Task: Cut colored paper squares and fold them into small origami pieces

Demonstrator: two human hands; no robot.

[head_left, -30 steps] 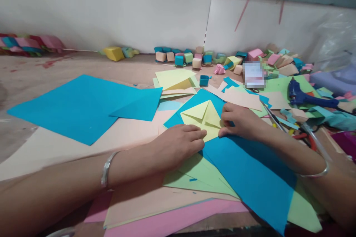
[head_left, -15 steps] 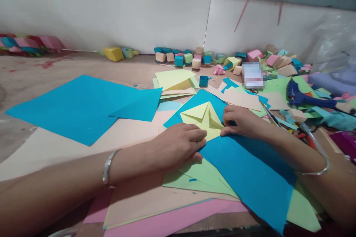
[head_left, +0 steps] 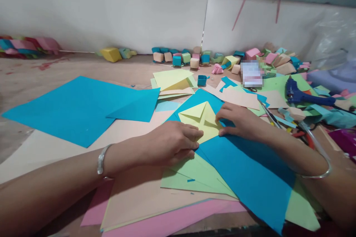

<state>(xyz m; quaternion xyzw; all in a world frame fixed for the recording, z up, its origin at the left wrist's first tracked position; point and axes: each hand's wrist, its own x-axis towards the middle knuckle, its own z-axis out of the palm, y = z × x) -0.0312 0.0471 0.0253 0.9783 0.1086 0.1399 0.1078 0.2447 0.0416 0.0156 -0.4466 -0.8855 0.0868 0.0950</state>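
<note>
At frame centre, the left hand (head_left: 169,142) and right hand (head_left: 239,120) press flat fingers on a partly folded yellow paper (head_left: 201,118), flaps already creased inward, lying on a blue sheet (head_left: 244,170) atop the worktop (head_left: 55,66); more folds seem left.

A folded paper (head_left: 200,118) lies on a large sheet (head_left: 244,170) near the middle of the bench (head_left: 83,67). The left hand (head_left: 169,142) rests on the folded paper's near left corner, the right hand (head_left: 239,120) on its right edge. Another large sheet (head_left: 80,107) lies flat to the left, well apart. Under the near end of the middle sheet a stack of sheets (head_left: 167,200) spreads toward the front edge. Behind the folded paper sits a small pile of sheets (head_left: 174,81), and behind that a row of small paper boxes (head_left: 183,56) stands along the wall (head_left: 111,14). A glue gun (head_left: 303,96) lies to the right on loose scraps.
</note>
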